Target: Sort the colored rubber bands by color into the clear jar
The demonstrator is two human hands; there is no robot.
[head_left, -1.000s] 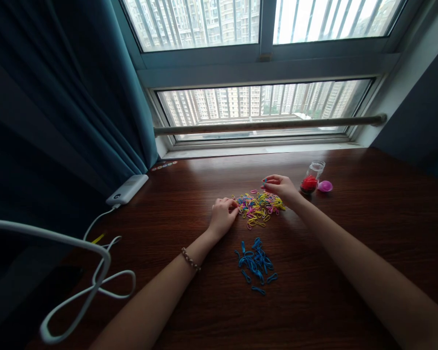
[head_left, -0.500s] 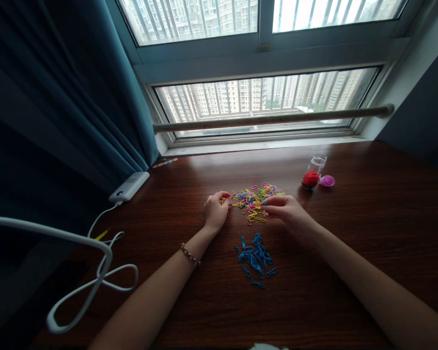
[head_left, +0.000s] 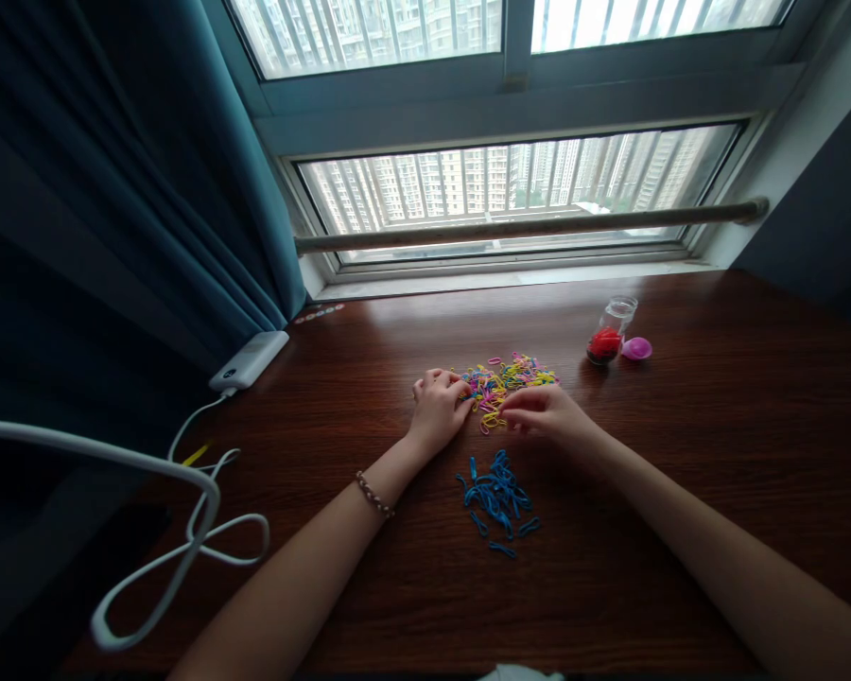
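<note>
Dozens of small loops, mostly yellow and pink with flecks of blue, lie in a mixed pile [head_left: 500, 376] at the middle of the bench [head_left: 411, 586]. They overlap so closely that, as I judge it, a pinch meant for one could drag out several, or flick a neighbour away.

The left hand [head_left: 436, 411] rests with bent fingers against the pile's left edge; whether anything is under or between them I cannot tell. A careless sweep from there would likely spread the loops wider. The right hand [head_left: 546, 412] is at the near right edge, thumb and fingertips drawn close together, but whether they grip a loop is too small to make out. If they do, a light hold on so thin a thing could let it slip.

On the near side, a blue pile [head_left: 496, 492] lies a short way off, with a few blue loops loose around it. The gap is narrow, so a dropped loop or a dragging wrist could mix the colours.

Far right, an uncapped clear jar [head_left: 612, 331] with red contents stands just beside a pink lid [head_left: 636, 349]; a wide swing of the right forearm might tip it.
</note>
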